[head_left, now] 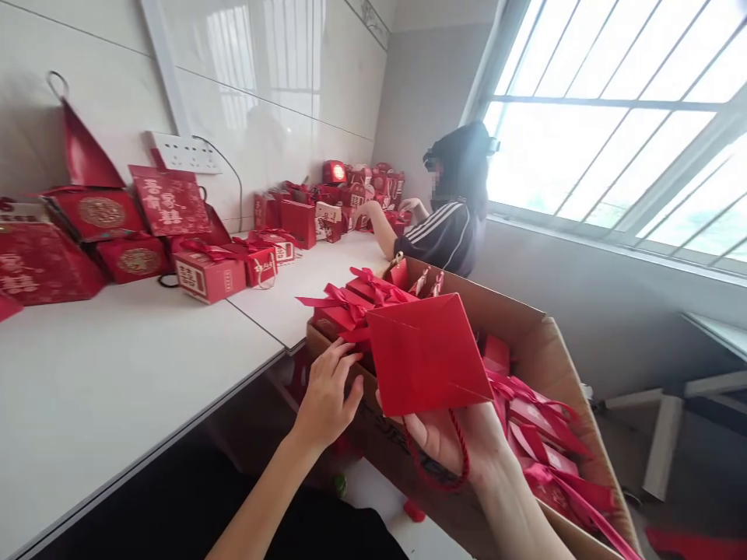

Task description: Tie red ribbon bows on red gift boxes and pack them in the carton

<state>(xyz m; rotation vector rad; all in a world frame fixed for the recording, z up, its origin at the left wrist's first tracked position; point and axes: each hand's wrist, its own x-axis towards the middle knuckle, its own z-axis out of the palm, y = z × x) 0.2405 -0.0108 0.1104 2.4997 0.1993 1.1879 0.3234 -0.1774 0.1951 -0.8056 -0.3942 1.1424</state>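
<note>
The right hand holds the red box over the carton, its handle hanging down; just left, the left hand has fingers half-curled, apparently empty.

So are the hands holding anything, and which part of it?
The right hand holds a red gift box from below, by its lower side, its cord handle hanging down. The left hand seems to hold nothing.
</note>
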